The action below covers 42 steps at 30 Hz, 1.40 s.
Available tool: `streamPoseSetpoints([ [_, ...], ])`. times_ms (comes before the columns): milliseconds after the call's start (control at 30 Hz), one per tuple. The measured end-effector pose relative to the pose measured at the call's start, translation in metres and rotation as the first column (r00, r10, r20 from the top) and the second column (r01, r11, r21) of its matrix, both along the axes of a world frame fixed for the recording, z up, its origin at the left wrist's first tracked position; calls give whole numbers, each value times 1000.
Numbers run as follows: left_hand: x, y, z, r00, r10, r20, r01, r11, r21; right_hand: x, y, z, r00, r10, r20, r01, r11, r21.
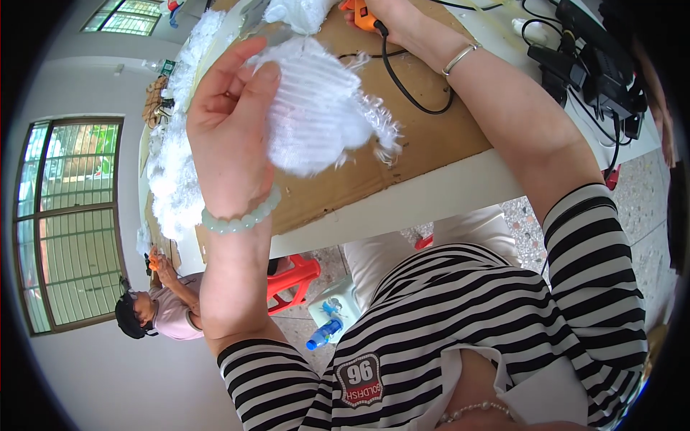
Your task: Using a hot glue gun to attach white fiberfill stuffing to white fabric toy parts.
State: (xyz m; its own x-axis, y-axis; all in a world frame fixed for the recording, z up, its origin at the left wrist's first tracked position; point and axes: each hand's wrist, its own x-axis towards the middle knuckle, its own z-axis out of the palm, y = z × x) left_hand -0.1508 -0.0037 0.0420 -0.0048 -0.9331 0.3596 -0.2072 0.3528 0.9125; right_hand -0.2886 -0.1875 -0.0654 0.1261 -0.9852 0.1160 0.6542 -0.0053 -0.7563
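Between the thumb and fingers of my left hand (236, 118) is pinched a white ribbed fabric piece (313, 108). It hangs over the table, its right edge frayed into loose threads. At the top edge of the view my right hand (388, 16) is closed round an orange corded tool (364, 17). The tool's working end is cut off by the frame, so I cannot tell its exact kind. Its black cord (410, 97) loops down over the brown board (424, 140). Another bunch of white fabric (298, 14) lies beyond my left hand.
Heaped white frayed fabric (176, 172) lines the table's left side. Black power adapters (600, 68) with tangled cables sit at the right. Below the table are a red stool (293, 279) and a blue-capped bottle (325, 334). Another person (169, 309) works at the left with an orange tool.
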Motion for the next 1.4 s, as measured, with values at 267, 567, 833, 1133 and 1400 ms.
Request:
streamPoseSetpoints([
  [267, 105, 33, -78, 875, 484, 4, -455, 820, 346, 0, -1, -2, 998, 54, 13, -52, 991, -120],
  [567, 100, 50, -70, 571, 482, 664, -361, 874, -324, -3, -5, 4, 996, 4, -92, -11, 997, -74],
  [833, 52, 24, -94, 481, 400, 780, 8, 888, -461, 8, 8, 17, 983, 58, -177, -44, 996, 80],
  [1133, 34, 24, -90, 684, 296, 667, -118, 947, -299, -11, 0, 1, 922, 138, -362, -117, 990, 79],
  [1400, 35, 37, -68, 730, 219, 647, -44, 960, -276, -8, -6, -5, 951, 90, -294, -72, 995, 72],
])
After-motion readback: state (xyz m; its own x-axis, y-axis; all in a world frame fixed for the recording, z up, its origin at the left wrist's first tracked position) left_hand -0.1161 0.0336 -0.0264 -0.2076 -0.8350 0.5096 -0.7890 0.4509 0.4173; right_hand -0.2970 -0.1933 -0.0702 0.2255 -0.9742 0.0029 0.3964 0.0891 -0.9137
